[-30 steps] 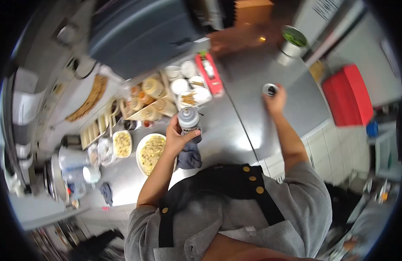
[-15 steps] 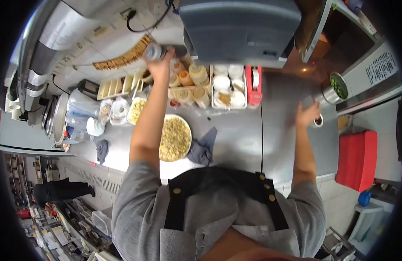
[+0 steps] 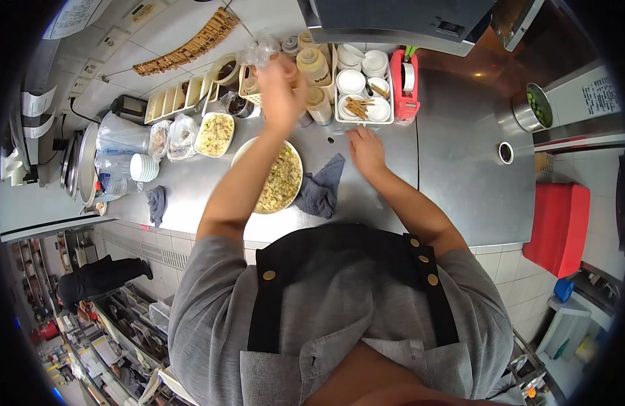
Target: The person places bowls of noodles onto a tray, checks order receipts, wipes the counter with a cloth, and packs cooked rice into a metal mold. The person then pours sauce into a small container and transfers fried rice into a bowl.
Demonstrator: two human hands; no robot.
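Note:
My left hand [image 3: 282, 95] reaches in among the squeeze bottles [image 3: 314, 66] at the back of the counter. It is smeared by motion, so its grip does not show. Just beyond its fingers is a clear, crumpled-looking plastic thing [image 3: 258, 51]. My right hand [image 3: 366, 150] rests low over the counter with its fingers stretched out, their tips close to the front of a white tray [image 3: 366, 123] of small white dishes. Below my left forearm stands a large bowl of fried rice [image 3: 280, 179], partly hidden by the arm. A grey cloth [image 3: 320, 191] lies beside it.
A small cup of dark sauce [image 3: 506, 153] stands at the right, near a metal pot of green pieces [image 3: 533, 108]. A red tape dispenser [image 3: 405, 88] is next to the tray. At left are a smaller rice container [image 3: 215, 134], plastic bags [image 3: 184, 132] and stacked white bowls [image 3: 144, 167].
My left hand has come down from above the bottles, and the dark bottle it held no longer shows in it. My right hand has moved left, from the sauce cup to the tray.

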